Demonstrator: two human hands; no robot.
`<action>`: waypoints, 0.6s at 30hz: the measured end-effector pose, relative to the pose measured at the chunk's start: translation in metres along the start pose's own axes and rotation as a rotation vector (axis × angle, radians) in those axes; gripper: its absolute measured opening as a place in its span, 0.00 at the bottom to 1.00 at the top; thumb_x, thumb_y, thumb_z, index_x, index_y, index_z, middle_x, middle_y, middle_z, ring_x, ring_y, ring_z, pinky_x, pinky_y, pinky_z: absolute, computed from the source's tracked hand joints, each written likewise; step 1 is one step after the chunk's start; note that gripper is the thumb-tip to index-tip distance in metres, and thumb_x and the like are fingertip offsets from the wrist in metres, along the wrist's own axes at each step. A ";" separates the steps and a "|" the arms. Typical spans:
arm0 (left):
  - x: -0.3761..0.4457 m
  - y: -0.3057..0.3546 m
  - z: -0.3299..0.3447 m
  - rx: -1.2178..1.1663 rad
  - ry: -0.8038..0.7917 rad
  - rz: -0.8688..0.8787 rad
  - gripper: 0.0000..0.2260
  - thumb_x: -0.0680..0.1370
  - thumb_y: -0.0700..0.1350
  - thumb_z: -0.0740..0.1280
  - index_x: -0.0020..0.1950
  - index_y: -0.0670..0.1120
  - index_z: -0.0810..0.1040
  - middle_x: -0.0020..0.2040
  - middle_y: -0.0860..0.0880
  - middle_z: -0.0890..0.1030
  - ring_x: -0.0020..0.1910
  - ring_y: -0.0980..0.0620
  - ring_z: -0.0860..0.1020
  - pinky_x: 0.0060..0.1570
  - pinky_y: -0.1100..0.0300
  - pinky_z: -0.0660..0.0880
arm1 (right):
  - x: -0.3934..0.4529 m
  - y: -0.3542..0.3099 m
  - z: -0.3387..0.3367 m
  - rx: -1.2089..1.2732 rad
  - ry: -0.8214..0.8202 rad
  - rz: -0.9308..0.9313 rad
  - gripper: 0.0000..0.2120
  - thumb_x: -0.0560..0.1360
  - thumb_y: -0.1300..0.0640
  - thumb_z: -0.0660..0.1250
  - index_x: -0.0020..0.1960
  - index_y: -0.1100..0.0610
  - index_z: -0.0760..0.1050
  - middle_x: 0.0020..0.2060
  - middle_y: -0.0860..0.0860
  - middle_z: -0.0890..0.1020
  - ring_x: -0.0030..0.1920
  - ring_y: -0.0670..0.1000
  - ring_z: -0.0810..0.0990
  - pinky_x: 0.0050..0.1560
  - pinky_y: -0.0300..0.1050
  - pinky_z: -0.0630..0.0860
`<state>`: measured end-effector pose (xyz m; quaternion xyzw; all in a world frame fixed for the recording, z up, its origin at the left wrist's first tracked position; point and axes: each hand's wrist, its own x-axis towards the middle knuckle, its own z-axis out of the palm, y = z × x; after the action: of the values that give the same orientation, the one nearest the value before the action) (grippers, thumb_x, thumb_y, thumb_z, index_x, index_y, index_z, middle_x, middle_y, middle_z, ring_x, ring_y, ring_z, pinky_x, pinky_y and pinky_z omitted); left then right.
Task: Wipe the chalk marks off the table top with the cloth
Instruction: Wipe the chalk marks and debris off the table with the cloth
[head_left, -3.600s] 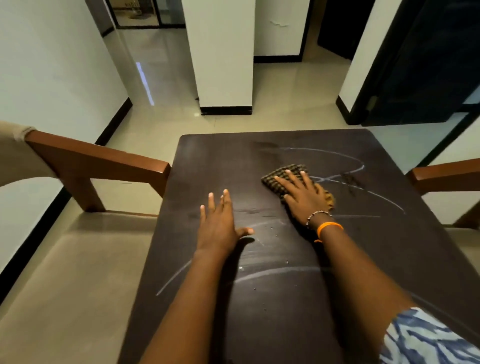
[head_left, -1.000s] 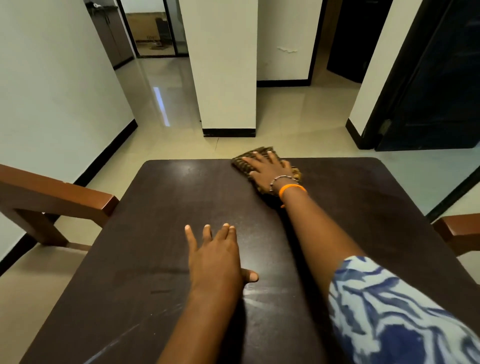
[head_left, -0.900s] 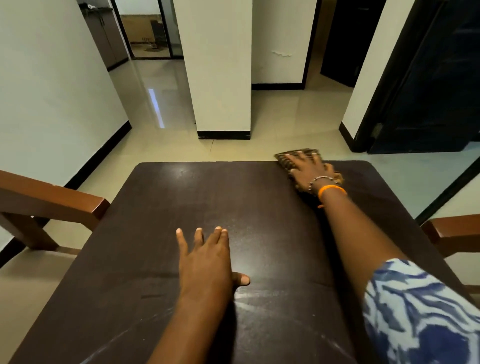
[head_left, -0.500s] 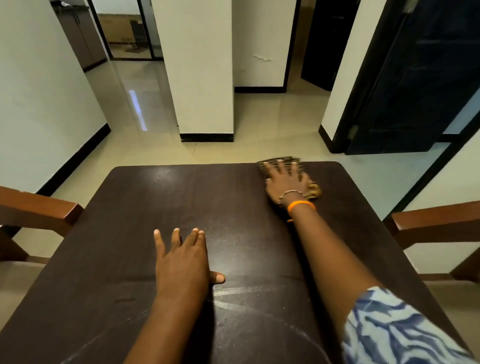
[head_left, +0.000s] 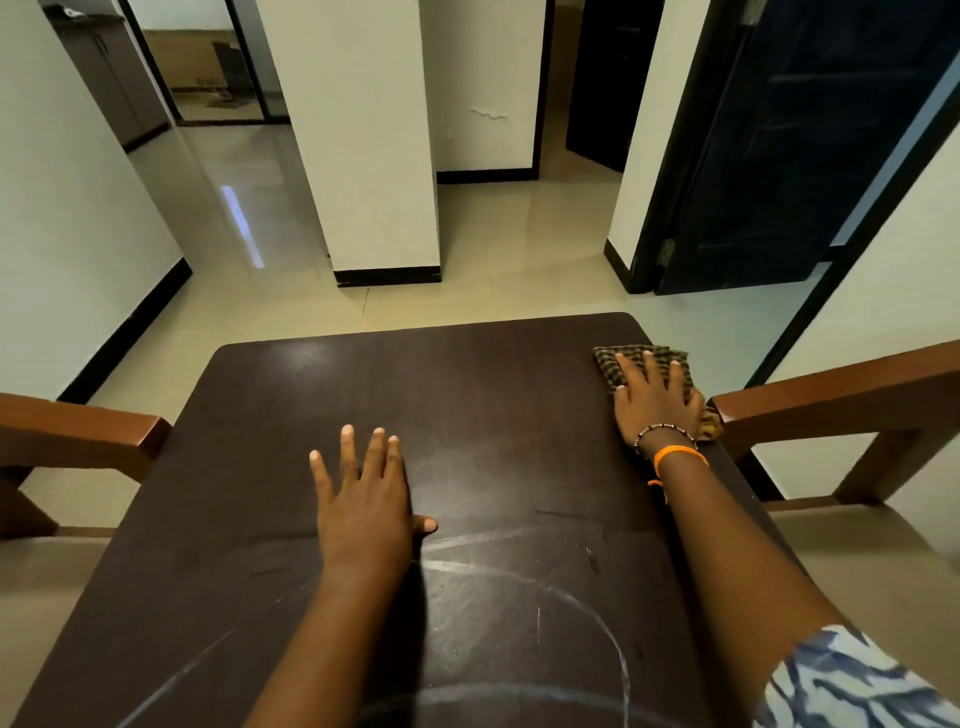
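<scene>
— What do we have in the centre of the frame?

— We see a dark brown rectangular wooden worktop filling the lower half. The left hand lies palm-down on it at centre, its fingers straight and slightly fanned, the thumb stuck out to the right, gripping nothing.

— And the cloth?

— A brown-and-black checked cloth sits at the right edge of the worktop, near its far right corner, in the right middle of the frame. The right hand presses flat on top of it, fingers spread; the cloth shows beyond the fingertips and at the hand's right side. We note a beaded bracelet and an orange thread band on that wrist.

— Any chalk left?

— We see pale curved chalk marks in the lower centre, near the bottom of the frame, well apart from the cloth. A reddish-brown wooden chair arm stands just beside the cloth at right; another at left.
</scene>
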<state>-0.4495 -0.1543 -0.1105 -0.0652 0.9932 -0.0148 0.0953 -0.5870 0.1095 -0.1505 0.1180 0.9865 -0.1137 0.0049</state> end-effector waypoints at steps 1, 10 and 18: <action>-0.004 -0.001 0.001 -0.022 0.019 0.015 0.40 0.75 0.63 0.57 0.77 0.45 0.40 0.78 0.47 0.41 0.75 0.41 0.34 0.71 0.39 0.35 | -0.002 0.002 -0.001 0.005 -0.027 0.059 0.24 0.80 0.49 0.51 0.75 0.43 0.51 0.77 0.49 0.50 0.76 0.57 0.44 0.73 0.60 0.47; -0.059 -0.014 0.008 -0.096 -0.068 0.094 0.49 0.68 0.69 0.60 0.76 0.44 0.39 0.78 0.48 0.42 0.75 0.44 0.34 0.70 0.41 0.32 | -0.126 -0.109 0.027 -0.016 -0.090 -0.503 0.25 0.79 0.49 0.53 0.74 0.41 0.51 0.77 0.47 0.49 0.76 0.58 0.44 0.71 0.63 0.48; -0.072 0.021 -0.002 0.037 -0.165 0.162 0.52 0.68 0.65 0.66 0.76 0.42 0.37 0.78 0.45 0.40 0.74 0.42 0.32 0.67 0.39 0.29 | -0.108 -0.012 0.002 -0.048 -0.115 -0.433 0.24 0.80 0.48 0.52 0.74 0.38 0.51 0.76 0.43 0.50 0.76 0.52 0.47 0.70 0.55 0.54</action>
<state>-0.3825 -0.1240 -0.0962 0.0159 0.9836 -0.0200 0.1786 -0.4847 0.0730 -0.1462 -0.1035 0.9893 -0.0949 0.0394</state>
